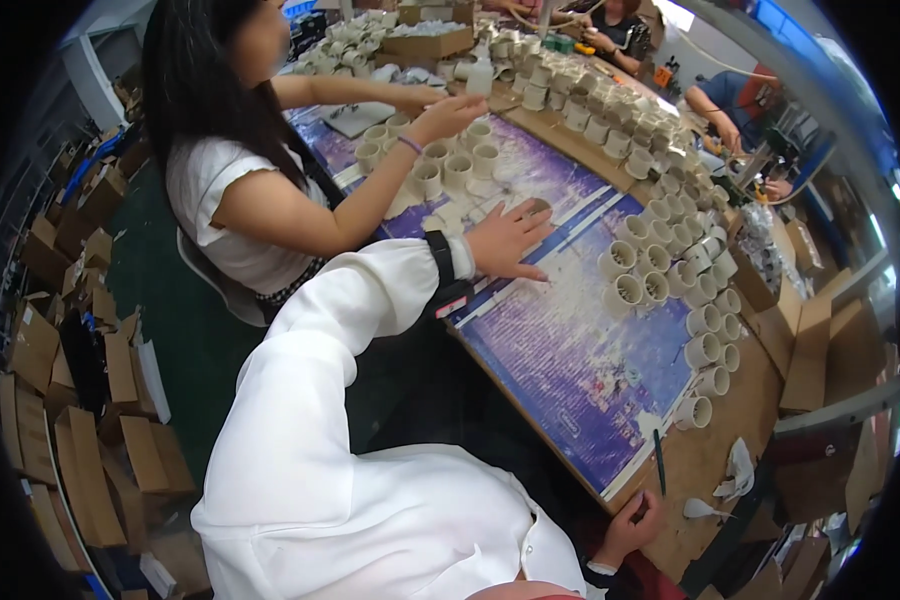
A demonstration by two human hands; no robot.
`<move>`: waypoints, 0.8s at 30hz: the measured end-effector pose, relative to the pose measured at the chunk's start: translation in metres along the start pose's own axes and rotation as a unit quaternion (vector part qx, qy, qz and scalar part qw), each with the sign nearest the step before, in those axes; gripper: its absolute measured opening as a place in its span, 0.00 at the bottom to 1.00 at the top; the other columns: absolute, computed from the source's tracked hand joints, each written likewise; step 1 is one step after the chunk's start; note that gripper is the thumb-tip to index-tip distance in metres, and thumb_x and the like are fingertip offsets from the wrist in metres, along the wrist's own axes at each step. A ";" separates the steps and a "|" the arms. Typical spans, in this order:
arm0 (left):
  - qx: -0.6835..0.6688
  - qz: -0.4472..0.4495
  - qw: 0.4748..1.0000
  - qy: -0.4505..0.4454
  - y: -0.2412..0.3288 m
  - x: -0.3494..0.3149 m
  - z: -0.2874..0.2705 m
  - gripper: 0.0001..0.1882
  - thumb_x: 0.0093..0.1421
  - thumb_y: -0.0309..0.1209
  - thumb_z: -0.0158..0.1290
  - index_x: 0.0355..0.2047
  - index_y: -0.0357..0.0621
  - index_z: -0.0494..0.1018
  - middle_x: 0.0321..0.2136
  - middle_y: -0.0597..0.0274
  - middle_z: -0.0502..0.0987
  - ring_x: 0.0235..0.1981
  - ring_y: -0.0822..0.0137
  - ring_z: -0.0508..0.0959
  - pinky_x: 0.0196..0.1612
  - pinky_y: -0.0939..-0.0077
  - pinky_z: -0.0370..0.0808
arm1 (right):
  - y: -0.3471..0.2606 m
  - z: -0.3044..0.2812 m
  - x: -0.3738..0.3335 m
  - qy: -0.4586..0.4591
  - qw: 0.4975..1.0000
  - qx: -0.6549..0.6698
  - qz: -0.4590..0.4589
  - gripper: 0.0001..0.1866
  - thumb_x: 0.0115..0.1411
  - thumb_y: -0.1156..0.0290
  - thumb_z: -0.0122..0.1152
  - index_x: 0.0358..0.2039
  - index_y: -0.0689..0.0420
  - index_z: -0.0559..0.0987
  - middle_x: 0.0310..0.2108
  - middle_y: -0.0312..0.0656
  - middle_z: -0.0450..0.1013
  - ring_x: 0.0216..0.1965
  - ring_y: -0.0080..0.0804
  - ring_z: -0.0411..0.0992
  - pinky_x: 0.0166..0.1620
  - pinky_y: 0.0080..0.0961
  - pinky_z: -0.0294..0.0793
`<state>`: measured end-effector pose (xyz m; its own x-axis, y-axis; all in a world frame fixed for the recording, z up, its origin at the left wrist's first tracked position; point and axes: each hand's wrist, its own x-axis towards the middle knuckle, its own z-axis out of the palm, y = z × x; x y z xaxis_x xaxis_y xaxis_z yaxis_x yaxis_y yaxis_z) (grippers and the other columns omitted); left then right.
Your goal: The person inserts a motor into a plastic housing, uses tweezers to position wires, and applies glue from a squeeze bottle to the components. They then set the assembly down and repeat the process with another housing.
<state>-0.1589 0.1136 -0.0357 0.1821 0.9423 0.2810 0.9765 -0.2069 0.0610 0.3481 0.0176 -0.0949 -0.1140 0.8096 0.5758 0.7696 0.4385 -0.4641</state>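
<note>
1. Two bare hands work at the counter (755, 395): the left hand (507, 240) is at the far-left edge of the near purple mat (560, 350), palm down, fingers spread wide; a small round tan thing (539, 207) shows at their tips, and I cannot tell whether they grip it
2. One right hand (630, 525) rests just outside the mat's near corner, fingers curled beside a dark pen (659, 462); whether they hold anything I cannot tell
3. Many cups (627, 290) crowd the mat's right side, touching or nearly so; a sweep of the left hand could topple one into its neighbours and spill the dark bits inside, too small to identify
4. Two workers share the space past the mat's far-left edge, so the white sleeve (370, 285) could bump the co-worker's arm (360, 215)
5. One careless brush by the right hand could roll the pen off the counter near the mat's corner
6. Counted right of that corner: one pen, one white dropper (698, 509), one crumpled tissue (738, 470); beyond the mat, one white bottle (479, 75)
7. Four cups with dark bits form the block's nearest part on the mat, about seven line its right edge, about ten stand beyond its far-left edge; the farther piles overlap too much to count
</note>
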 end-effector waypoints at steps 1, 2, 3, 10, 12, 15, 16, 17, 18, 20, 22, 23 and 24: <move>0.013 0.002 1.000 0.007 -0.006 0.002 0.006 0.42 0.55 0.62 0.49 0.59 0.42 0.62 0.63 0.50 0.56 0.65 0.45 0.52 0.60 0.40 0.55 | 0.001 0.000 -0.001 -0.004 1.000 -0.010 -0.008 0.05 0.59 0.74 0.57 0.35 0.60 0.76 0.29 0.43 0.71 0.28 0.36 0.69 0.31 0.28 0.68; 0.022 0.003 1.000 0.010 -0.008 -0.003 0.013 0.43 0.54 0.63 0.48 0.59 0.42 0.62 0.63 0.50 0.56 0.65 0.46 0.52 0.59 0.38 0.55 | 0.003 -0.006 -0.007 -0.013 1.000 -0.023 -0.014 0.04 0.59 0.74 0.58 0.34 0.60 0.76 0.29 0.43 0.71 0.27 0.36 0.69 0.31 0.28 0.68; 0.024 0.013 1.000 0.009 -0.003 -0.004 0.017 0.44 0.53 0.65 0.48 0.59 0.43 0.63 0.63 0.50 0.57 0.65 0.46 0.53 0.59 0.37 0.55 | -0.004 -0.009 -0.007 -0.010 1.000 -0.003 -0.007 0.04 0.58 0.74 0.58 0.34 0.60 0.76 0.28 0.42 0.70 0.27 0.37 0.68 0.30 0.28 0.67; 0.039 -0.005 0.999 0.008 0.013 0.002 -0.014 0.41 0.57 0.58 0.50 0.61 0.41 0.58 0.64 0.44 0.53 0.66 0.46 0.50 0.64 0.52 0.50 | -0.010 -0.001 0.005 0.002 1.000 -0.014 -0.014 0.03 0.57 0.75 0.59 0.33 0.59 0.76 0.27 0.43 0.71 0.26 0.37 0.69 0.30 0.28 0.67; 0.034 -0.014 0.999 0.015 0.029 0.013 -0.015 0.41 0.58 0.55 0.51 0.62 0.39 0.56 0.64 0.43 0.52 0.66 0.47 0.50 0.65 0.55 0.50 | -0.011 -0.003 0.003 0.009 1.000 -0.005 -0.025 0.03 0.56 0.76 0.60 0.32 0.59 0.76 0.26 0.42 0.71 0.26 0.37 0.69 0.29 0.28 0.67; -0.206 0.003 0.974 0.100 0.056 0.045 -0.008 0.42 0.58 0.55 0.51 0.61 0.36 0.55 0.63 0.36 0.51 0.64 0.43 0.54 0.64 0.54 0.52 | -0.010 -0.004 0.007 0.008 1.000 -0.001 -0.011 0.03 0.54 0.76 0.60 0.31 0.58 0.77 0.24 0.43 0.71 0.24 0.39 0.68 0.28 0.31 0.66; -0.277 0.000 0.955 0.101 0.068 0.064 -0.002 0.42 0.58 0.54 0.52 0.61 0.34 0.54 0.62 0.34 0.52 0.64 0.43 0.55 0.64 0.57 0.52 | -0.010 -0.003 0.006 0.012 1.000 0.005 -0.002 0.03 0.53 0.77 0.60 0.30 0.57 0.77 0.24 0.43 0.71 0.24 0.40 0.68 0.28 0.32 0.65; -0.345 -0.005 0.933 0.102 0.078 0.083 0.002 0.43 0.58 0.52 0.52 0.61 0.32 0.53 0.61 0.32 0.53 0.63 0.43 0.55 0.64 0.59 0.53 | -0.012 -0.003 0.005 0.013 1.000 0.009 0.000 0.03 0.53 0.77 0.60 0.30 0.57 0.77 0.24 0.43 0.71 0.24 0.40 0.68 0.28 0.32 0.65; -0.340 -0.006 0.935 0.102 0.083 0.100 0.011 0.43 0.58 0.52 0.52 0.61 0.32 0.53 0.61 0.32 0.53 0.63 0.43 0.55 0.64 0.59 0.53 | -0.012 -0.004 0.005 0.014 1.000 0.012 -0.001 0.03 0.53 0.77 0.60 0.30 0.57 0.77 0.24 0.43 0.71 0.24 0.40 0.68 0.27 0.32 0.65; -0.397 -0.100 0.903 0.134 0.087 0.133 0.039 0.43 0.58 0.54 0.51 0.61 0.33 0.53 0.60 0.32 0.55 0.63 0.44 0.57 0.64 0.60 0.54 | -0.011 -0.007 0.004 0.021 1.000 0.009 0.000 0.03 0.54 0.77 0.60 0.30 0.57 0.77 0.23 0.43 0.70 0.23 0.40 0.68 0.27 0.32 0.65; -0.393 -0.127 0.901 0.135 0.077 0.152 0.064 0.43 0.58 0.54 0.50 0.61 0.33 0.54 0.60 0.31 0.56 0.62 0.44 0.57 0.64 0.60 0.54 | -0.011 -0.005 0.002 0.027 1.000 0.012 -0.002 0.03 0.53 0.77 0.60 0.30 0.57 0.77 0.23 0.43 0.70 0.23 0.40 0.68 0.27 0.32 0.65; -0.390 -0.161 0.897 0.135 0.073 0.162 0.078 0.43 0.58 0.55 0.50 0.61 0.33 0.54 0.59 0.31 0.56 0.62 0.43 0.58 0.64 0.59 0.54 | -0.010 -0.004 0.003 0.025 1.000 0.013 -0.005 0.03 0.53 0.77 0.60 0.30 0.57 0.77 0.24 0.43 0.71 0.24 0.40 0.68 0.26 0.32 0.66; -0.387 -0.194 0.891 0.134 0.074 0.172 0.082 0.43 0.58 0.55 0.49 0.61 0.33 0.55 0.59 0.30 0.57 0.62 0.43 0.58 0.64 0.59 0.55 | -0.009 -0.004 0.004 0.025 1.000 0.014 -0.007 0.03 0.53 0.77 0.60 0.30 0.58 0.77 0.24 0.43 0.71 0.24 0.41 0.69 0.26 0.33 0.66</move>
<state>-0.0459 0.2816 -0.0613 -0.2864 0.9075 0.3074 0.5686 -0.0973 0.8168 0.3430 0.0150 -0.0854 -0.0920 0.7828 0.6155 0.7502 0.4609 -0.4740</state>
